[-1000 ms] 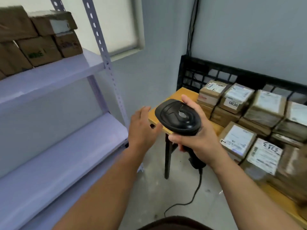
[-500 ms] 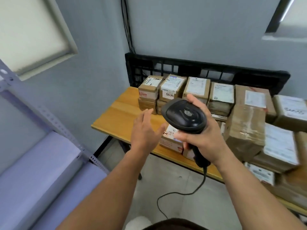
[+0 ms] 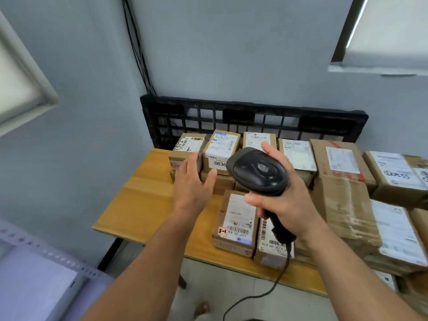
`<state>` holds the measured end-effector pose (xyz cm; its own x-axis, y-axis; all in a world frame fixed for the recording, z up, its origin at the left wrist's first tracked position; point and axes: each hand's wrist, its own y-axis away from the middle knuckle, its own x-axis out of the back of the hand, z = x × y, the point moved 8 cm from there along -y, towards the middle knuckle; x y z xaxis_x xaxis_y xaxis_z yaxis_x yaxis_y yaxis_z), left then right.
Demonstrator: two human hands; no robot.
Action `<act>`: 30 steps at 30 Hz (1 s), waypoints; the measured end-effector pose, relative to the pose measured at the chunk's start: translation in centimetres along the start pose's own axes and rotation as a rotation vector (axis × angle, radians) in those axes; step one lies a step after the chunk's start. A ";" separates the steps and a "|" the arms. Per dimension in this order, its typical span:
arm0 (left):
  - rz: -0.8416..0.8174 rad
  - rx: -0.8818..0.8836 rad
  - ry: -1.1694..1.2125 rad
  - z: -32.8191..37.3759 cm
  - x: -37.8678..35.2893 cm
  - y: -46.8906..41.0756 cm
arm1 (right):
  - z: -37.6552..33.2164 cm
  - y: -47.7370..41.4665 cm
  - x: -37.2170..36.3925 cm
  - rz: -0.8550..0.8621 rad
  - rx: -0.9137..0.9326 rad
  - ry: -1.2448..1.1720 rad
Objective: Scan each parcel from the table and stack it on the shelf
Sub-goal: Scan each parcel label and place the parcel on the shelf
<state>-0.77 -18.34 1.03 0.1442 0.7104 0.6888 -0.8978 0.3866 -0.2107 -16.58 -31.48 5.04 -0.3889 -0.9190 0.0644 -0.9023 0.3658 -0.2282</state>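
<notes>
right hand (image 3: 295, 201) is clamped round the grip of the black scanner (image 3: 259, 171), thumb up along the far side of the head, fingers wrapped round the handle below. the forearm comes in from the lower right and holds the scanner above the desk (image 3: 143, 205), its rounded back toward the camera. the cable (image 3: 254, 295) hangs from the handle's base and curls down toward the floor. left hand (image 3: 193, 184) holds nothing, fingers straight and loosely together, palm turned away, stretched toward the rear left stack. its fingertips overlap the gap between two top boxes, but whether they touch the cardboard cannot be told.

the parcels are brown cardboard boxes with white shipping labels, packed close over the right part of the wooden desk, some two high. the 1512 parcel (image 3: 188, 147), rear left, has that number handwritten along its label. just beside it, the 0836 parcel (image 3: 223, 147) shows those digits in large print. nearer the front edge, below the scanner, the 1-3 parcel (image 3: 238, 218) carries a small pink tag with that mark, and a barcode. a large taped box (image 3: 345, 205) stands to its right. other print is too small to read. the pale shelf (image 3: 34, 286) shows at lower left, well apart from the parcels.
</notes>
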 end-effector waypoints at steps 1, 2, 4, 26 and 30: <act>0.000 0.012 0.001 -0.6 0.2 -1.2 | 0.1 -0.9 -0.3 0.001 -0.002 0.000; -0.004 0.029 0.000 -1.2 0.4 -2.3 | 0.3 -1.9 -0.6 0.001 -0.004 0.001; -0.013 0.052 -0.006 -2.7 0.7 -4.5 | 0.7 -3.8 -1.5 0.001 -0.007 0.005; -0.367 0.108 0.152 -11.7 -3.1 -15.2 | 6.7 -12.6 -5.7 0.150 -0.223 0.128; -0.439 0.176 0.443 -10.7 -3.7 -14.6 | 6.9 -12.7 -5.9 0.155 -0.222 0.131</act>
<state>16.26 -20.26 -5.88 0.6373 0.6982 0.3260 -0.7659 0.6205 0.1683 -1.52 -31.76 0.89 -0.5326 -0.8284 0.1734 -0.8435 0.5364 -0.0279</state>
